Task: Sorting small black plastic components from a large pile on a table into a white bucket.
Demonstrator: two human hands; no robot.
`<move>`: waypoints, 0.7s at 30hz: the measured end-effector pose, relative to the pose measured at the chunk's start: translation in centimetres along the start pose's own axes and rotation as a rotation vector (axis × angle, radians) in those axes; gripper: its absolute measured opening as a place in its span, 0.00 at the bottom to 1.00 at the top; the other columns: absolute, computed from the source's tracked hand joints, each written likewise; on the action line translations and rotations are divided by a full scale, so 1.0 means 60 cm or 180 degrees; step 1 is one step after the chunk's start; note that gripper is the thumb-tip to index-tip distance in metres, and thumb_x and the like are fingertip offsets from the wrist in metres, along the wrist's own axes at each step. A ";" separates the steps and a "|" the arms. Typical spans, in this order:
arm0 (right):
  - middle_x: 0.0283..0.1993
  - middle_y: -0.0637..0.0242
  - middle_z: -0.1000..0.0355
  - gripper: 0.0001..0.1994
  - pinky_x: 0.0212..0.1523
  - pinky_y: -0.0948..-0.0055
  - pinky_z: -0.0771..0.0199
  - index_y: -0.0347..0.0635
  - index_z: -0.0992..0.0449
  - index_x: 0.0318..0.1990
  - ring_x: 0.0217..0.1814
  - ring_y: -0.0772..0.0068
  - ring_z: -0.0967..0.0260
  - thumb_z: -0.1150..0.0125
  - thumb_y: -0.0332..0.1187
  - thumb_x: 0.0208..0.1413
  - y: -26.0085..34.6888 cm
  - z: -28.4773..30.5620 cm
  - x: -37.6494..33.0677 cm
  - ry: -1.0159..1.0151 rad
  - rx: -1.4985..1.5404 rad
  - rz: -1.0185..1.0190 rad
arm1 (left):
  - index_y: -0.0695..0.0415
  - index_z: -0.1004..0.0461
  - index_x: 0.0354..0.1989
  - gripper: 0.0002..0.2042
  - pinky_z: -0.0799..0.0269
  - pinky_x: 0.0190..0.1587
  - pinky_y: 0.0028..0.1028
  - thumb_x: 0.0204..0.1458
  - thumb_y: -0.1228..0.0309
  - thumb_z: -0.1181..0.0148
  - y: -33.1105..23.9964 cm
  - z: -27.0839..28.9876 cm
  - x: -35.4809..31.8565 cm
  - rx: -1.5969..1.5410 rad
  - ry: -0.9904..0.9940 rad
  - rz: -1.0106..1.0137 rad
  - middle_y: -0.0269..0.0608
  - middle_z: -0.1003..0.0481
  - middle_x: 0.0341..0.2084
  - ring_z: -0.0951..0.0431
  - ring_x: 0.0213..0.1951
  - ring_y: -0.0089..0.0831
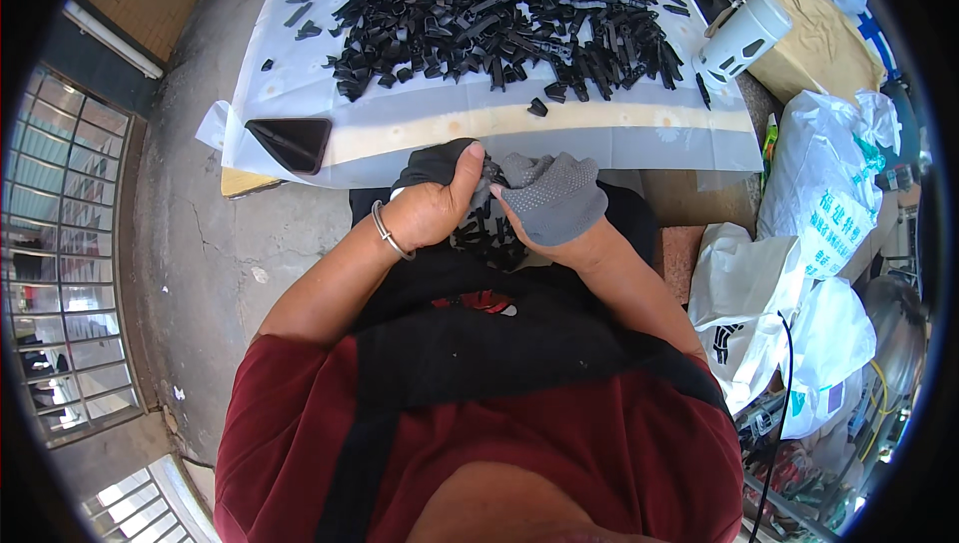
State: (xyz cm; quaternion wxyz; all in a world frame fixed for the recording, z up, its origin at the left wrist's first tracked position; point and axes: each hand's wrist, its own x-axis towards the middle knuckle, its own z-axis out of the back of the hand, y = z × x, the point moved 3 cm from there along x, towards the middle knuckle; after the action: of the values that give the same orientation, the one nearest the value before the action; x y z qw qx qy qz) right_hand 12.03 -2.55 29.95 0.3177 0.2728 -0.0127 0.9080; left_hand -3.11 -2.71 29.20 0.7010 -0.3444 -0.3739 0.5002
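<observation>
My left hand is closed near the front edge of the table, its thumb bare and a dark grey glove over its fingers. Against it, my right hand is closed too, in a grey glove with pale dots. Between them a small black piece shows in part; the fingers cover most of it. Several similar black pieces lie below the hands, over my lap; what holds them is hidden. On the table spreads a big heap of black plastic pieces, many long and narrow, with a loose one near its front.
A sheet of whitish plastic covers the table. A dark phone lies at its left corner, and a white cup-like container stands at the right. White bags and a reddish brick are on my right. Left is a barred window.
</observation>
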 end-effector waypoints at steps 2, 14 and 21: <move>0.32 0.63 0.29 0.08 0.35 0.65 0.35 0.44 0.25 0.33 0.35 0.59 0.33 0.43 0.35 0.46 0.002 -0.014 -0.002 -0.0032 0.0071 -0.0071 | 0.64 0.30 0.35 0.19 0.33 0.40 0.30 0.58 0.61 0.64 0.002 -0.004 -0.003 0.0120 -0.0147 -0.0168 0.51 0.27 0.30 0.27 0.35 0.45; 0.31 0.56 0.30 0.11 0.37 0.61 0.33 0.43 0.28 0.38 0.36 0.54 0.33 0.50 0.39 0.51 -0.071 -0.012 0.071 0.1053 0.0025 -0.0582 | 0.57 0.27 0.36 0.13 0.31 0.34 0.36 0.50 0.60 0.50 0.053 0.057 0.052 0.2341 -0.0811 -0.0597 0.50 0.27 0.27 0.26 0.30 0.44; 0.31 0.55 0.29 0.09 0.35 0.59 0.32 0.42 0.28 0.34 0.35 0.53 0.32 0.48 0.34 0.44 -0.132 -0.099 0.157 0.1217 -0.0693 -0.0712 | 0.50 0.29 0.41 0.14 0.30 0.35 0.33 0.43 0.72 0.48 0.089 0.037 0.149 0.2892 -0.0458 -0.0259 0.44 0.27 0.32 0.26 0.35 0.40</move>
State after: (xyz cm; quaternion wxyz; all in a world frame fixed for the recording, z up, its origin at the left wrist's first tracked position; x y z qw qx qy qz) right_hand 7.61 10.30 28.46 0.4403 0.0599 -0.0198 0.8956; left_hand -5.48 7.51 27.29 0.7722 0.0484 -0.1776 0.6081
